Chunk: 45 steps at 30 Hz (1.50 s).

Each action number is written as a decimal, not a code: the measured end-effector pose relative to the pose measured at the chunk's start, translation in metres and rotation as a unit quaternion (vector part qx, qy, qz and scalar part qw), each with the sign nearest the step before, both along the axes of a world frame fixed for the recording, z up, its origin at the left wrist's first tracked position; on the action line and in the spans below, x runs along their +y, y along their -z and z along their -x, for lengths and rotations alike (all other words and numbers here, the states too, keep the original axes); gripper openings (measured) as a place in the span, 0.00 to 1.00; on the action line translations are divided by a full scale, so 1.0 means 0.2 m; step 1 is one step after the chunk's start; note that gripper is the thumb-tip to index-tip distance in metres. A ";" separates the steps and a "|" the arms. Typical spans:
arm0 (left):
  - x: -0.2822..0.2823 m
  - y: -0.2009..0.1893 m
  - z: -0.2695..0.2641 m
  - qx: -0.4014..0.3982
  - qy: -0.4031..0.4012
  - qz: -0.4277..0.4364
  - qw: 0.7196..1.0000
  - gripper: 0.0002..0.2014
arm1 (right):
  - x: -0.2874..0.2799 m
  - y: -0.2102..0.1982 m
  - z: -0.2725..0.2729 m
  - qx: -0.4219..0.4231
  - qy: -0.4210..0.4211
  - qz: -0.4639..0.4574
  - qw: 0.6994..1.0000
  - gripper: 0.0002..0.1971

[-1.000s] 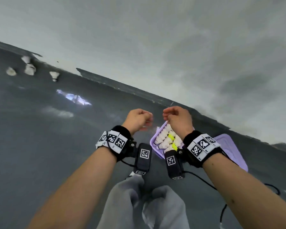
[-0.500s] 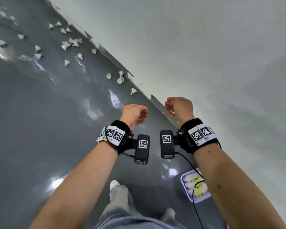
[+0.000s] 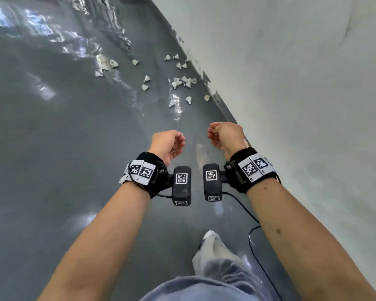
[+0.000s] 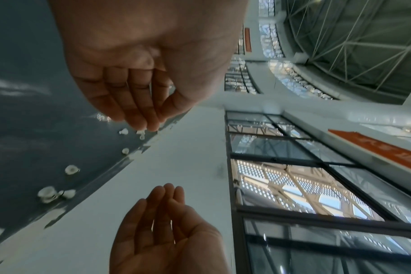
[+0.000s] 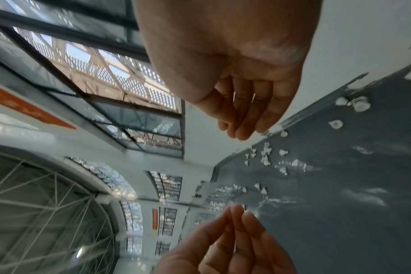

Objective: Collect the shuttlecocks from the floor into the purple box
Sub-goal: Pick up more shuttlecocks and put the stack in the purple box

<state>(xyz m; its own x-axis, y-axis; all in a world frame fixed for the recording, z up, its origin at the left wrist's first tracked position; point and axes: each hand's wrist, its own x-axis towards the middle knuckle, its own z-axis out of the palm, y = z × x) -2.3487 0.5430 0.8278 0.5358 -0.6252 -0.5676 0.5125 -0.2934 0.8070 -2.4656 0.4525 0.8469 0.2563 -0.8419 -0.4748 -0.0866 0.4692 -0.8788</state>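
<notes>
Purple box gone; shuttlecocks [image 3: 178,82] nearer

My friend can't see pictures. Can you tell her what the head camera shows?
Two bare, empty hands, the left hand and the right hand, are held out over a shiny grey floor. Ahead, many white shuttlecocks lie scattered on the floor near a pale wall. No purple box is in view.

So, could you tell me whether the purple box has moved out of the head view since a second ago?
Yes. It lay under the hands, then slid toward the bottom edge; now only grey floor shows beside the wall.
</notes>
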 end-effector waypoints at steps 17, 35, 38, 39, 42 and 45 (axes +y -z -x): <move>-0.90 -0.01 -2.08 0.013 -0.215 0.001 0.977 0.07 | -1.14 0.01 -2.27 0.022 -0.214 0.013 0.977 0.17; -2.04 0.17 -4.61 0.045 -0.188 -0.040 0.980 0.07 | -2.27 0.23 -4.67 0.033 -0.139 -0.045 0.989 0.17; -2.26 0.23 -4.95 0.045 -0.183 -0.044 0.981 0.07 | -2.52 0.30 -4.99 0.044 -0.126 -0.052 0.990 0.17; -2.36 0.25 -5.10 0.049 -0.188 -0.049 0.980 0.08 | -2.63 0.32 -5.16 0.054 -0.123 -0.055 0.989 0.17; -2.63 0.31 -5.48 0.052 -0.201 -0.061 0.976 0.08 | -2.92 0.41 -5.57 0.069 -0.139 -0.064 0.986 0.17; -2.88 0.32 -5.84 0.047 -0.224 -0.065 0.971 0.09 | -3.18 0.45 -5.96 0.080 -0.163 -0.056 0.982 0.16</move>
